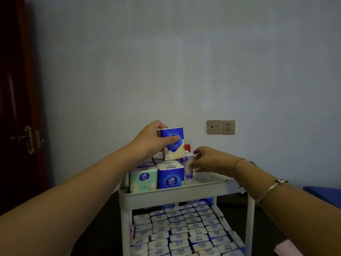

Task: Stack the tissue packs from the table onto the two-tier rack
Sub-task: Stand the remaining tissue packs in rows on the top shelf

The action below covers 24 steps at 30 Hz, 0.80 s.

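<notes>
The two-tier rack [166, 195] held rows of white packs [184, 230] on its lower tier. On its upper tier stood Vinda-branded packs, green [143, 180] and blue [170, 177]. Above them the left hand [149, 140] gripped a blue tissue pack [173, 143]; the right hand [208, 159] pinched a purple pack [188, 164]. Behind the rack, a wall socket [221, 127].

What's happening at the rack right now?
Left hand holds blue tissue pack above top tier. Right hand grips purple pack. Lower tier full.

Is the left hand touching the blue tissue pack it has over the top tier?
Touching. The head view shows the left hand gripping the upright blue tissue pack, thumb across its front face and fingers behind its far left edge.
</notes>
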Each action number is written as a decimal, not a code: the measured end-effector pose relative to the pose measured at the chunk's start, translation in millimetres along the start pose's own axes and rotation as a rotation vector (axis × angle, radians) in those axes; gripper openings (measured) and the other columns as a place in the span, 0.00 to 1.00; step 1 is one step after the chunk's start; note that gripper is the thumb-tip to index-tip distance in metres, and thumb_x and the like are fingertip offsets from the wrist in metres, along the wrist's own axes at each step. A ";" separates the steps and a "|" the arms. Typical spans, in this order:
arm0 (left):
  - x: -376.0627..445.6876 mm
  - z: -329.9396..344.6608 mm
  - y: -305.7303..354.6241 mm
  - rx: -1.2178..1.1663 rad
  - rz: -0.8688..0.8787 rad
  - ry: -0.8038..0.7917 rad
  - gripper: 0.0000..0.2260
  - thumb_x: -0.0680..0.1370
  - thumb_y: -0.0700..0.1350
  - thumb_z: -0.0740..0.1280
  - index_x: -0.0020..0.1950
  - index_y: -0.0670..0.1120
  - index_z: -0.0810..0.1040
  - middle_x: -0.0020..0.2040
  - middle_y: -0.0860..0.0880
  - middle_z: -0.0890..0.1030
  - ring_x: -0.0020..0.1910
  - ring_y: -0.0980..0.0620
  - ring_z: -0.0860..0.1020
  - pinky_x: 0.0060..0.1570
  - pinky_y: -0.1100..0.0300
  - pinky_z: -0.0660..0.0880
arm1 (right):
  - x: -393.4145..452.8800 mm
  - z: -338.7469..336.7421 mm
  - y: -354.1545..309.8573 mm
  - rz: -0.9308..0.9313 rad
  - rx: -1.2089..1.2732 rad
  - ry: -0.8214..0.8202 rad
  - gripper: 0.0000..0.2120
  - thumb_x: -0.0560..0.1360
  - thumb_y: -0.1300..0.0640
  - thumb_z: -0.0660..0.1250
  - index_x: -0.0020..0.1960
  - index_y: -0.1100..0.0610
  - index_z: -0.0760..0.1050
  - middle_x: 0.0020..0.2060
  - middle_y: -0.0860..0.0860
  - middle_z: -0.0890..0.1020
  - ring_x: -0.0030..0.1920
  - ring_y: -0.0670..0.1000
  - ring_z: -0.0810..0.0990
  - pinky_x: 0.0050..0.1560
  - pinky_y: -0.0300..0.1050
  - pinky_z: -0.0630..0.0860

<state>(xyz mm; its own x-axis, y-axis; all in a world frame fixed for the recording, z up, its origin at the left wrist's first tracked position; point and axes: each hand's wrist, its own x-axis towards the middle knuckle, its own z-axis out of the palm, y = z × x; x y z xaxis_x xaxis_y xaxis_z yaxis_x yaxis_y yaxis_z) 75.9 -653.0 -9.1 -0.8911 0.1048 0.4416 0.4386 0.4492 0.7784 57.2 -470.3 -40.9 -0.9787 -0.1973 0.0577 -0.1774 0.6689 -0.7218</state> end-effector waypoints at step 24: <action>-1.2 16.4 -0.6 0.669 -0.035 -0.357 0.20 0.83 0.57 0.51 0.61 0.48 0.76 0.60 0.45 0.79 0.49 0.51 0.78 0.51 0.59 0.72 | -11.5 11.5 1.1 -0.137 -0.052 0.055 0.27 0.74 0.57 0.69 0.69 0.52 0.63 0.61 0.53 0.77 0.50 0.46 0.77 0.32 0.29 0.75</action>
<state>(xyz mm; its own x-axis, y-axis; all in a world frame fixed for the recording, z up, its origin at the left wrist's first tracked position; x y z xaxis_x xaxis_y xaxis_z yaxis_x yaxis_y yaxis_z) 74.7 -638.9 -17.5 -0.9367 0.3105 0.1616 0.3465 0.8880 0.3022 69.4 -475.5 -50.3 -0.9488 -0.2506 0.1924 -0.3137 0.6746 -0.6683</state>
